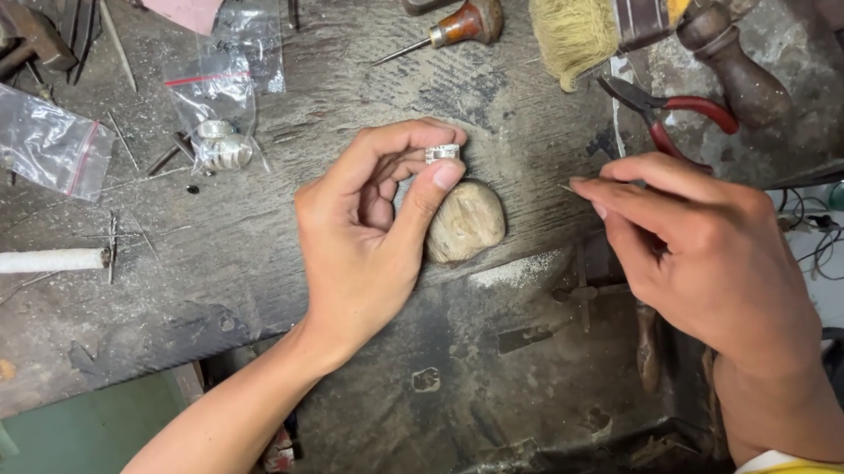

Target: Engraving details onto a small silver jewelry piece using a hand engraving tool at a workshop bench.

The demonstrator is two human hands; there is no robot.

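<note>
Two bare hands work a small silver ring at a worn wooden workbench (244, 271)

The left hand (362, 242) pinches the silver ring (442, 152) between thumb and forefinger just above a rounded wooden peg (466, 221) at the bench's near edge, while the right hand (714, 254) pinches a thin metal tool (571, 188) in closed fingertips, its tip just short of the ring. Beyond lie red-handled pliers (678, 111), small plastic bags (38, 137) toward the left edge, a wooden-handled graver (456, 26) and a bristle brush (585, 8) at the far edge
</note>
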